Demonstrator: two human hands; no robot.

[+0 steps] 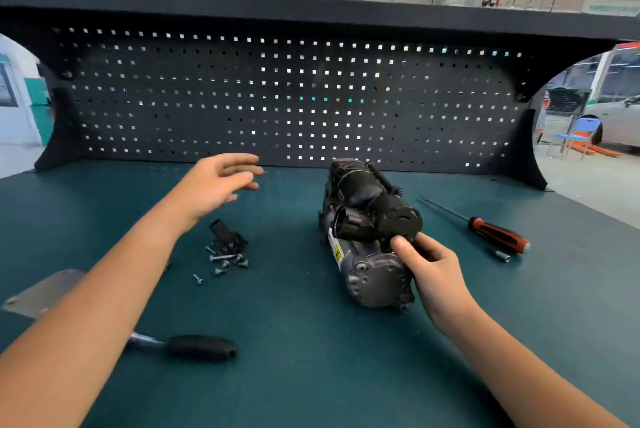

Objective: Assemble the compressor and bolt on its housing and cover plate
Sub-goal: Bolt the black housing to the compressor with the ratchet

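The dark compressor (363,219) lies on the green bench top (294,341), right of centre, its grey end cap facing me. My right hand (427,266) grips its near right side, thumb on the round black end piece. My left hand (221,181) hovers above the bench to the left, fingers loosely spread, holding nothing. Below that hand lie several loose bolts (227,259) and a small black bracket (227,237). A grey metal plate (45,290) sits at the far left, partly hidden by my left forearm.
A red-and-black screwdriver (491,230) and a small socket (502,257) lie to the right of the compressor. A tool with a black handle (197,346) lies near the front left. A black pegboard (294,98) closes off the back of the bench.
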